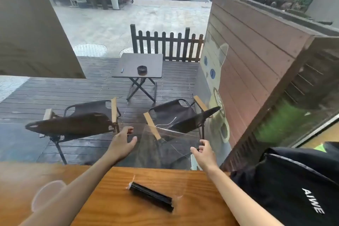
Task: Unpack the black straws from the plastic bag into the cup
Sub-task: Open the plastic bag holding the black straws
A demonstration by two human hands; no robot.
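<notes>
Both hands raised: right hand pinches clear plastic bag (faint), left hand spread; left forearm half-hides cup.

Soft, even daylight enters from the far side through the window, bright on the far pavement and dimmer on the near wooden counter, with only faint shadows under the bundle of black straws. Wide-angle distortion bends the pillar at left and the wooden wall at right, and straight edges lean outward toward the frame borders. The near left corner is hazy and out of focus, blurring the clear cup and the left forearm, while the centre is moderately sharp.
</notes>
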